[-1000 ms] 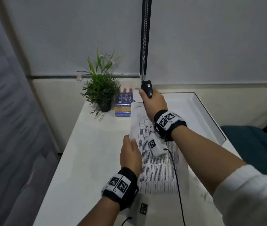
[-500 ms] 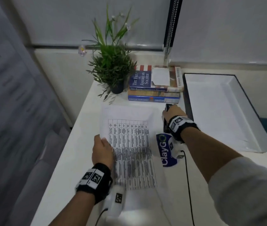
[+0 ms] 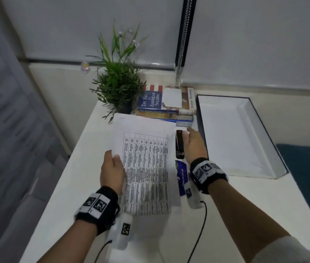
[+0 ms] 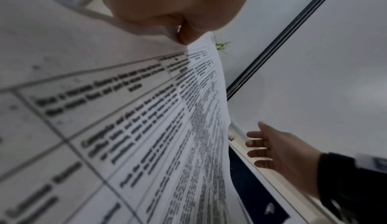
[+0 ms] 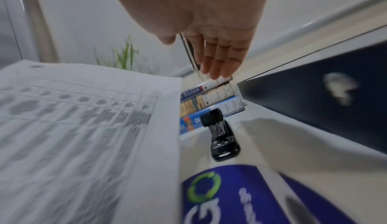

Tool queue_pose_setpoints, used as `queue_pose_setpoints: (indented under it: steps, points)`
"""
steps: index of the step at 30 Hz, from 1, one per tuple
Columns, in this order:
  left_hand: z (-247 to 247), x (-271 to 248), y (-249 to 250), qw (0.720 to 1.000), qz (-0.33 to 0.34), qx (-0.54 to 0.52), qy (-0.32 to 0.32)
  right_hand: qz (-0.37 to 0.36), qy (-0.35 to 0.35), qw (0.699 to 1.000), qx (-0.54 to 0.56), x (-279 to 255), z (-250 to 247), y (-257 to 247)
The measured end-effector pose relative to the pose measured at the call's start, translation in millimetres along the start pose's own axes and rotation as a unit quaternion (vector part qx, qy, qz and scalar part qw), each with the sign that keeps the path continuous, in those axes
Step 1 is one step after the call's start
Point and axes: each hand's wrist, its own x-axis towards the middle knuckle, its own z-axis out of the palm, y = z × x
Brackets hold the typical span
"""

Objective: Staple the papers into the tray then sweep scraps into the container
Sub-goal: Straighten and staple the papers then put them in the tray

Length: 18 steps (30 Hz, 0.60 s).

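A stack of printed papers with a table on it lies in the middle of the white desk. My left hand pinches its left edge, thumb on top, and the left wrist view shows the papers lifted at that edge. The black stapler lies on the desk just right of the papers. My right hand hovers beside it with straight fingers, holding nothing; the right wrist view shows the stapler lying free below the hand. The white tray with a dark rim stands at the right.
A blue-and-white "ClayGo" item lies under my right wrist. Stacked books and a potted plant stand at the back by the wall. The desk's left edge drops to the floor.
My right hand brought the stapler down from the papers' top edge, set it on the desk right of them and let go. The left hand kept hold of the papers.
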Motion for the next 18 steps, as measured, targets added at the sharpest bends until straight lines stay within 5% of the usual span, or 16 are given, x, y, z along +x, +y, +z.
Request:
queue_pose_setpoints:
  steps: [4, 7, 13, 18]
  points:
    - [-12, -29, 51, 0.993, 0.076, -0.086, -0.032, 0.02, -0.056, 0.978, 0.2, -76, -38, 3]
    - [-7, -37, 89, 0.984, 0.116, -0.124, -0.052, 0.032, -0.126, 0.964, 0.232, -111, -61, 18]
    - [32, -35, 163, 0.981, 0.118, -0.133, -0.074, 0.096, -0.061, 0.954, 0.276, -153, -102, 71]
    - [95, -40, 195, 0.962, 0.028, -0.067, -0.265, 0.165, 0.032, 0.953, 0.253, -135, -159, 101]
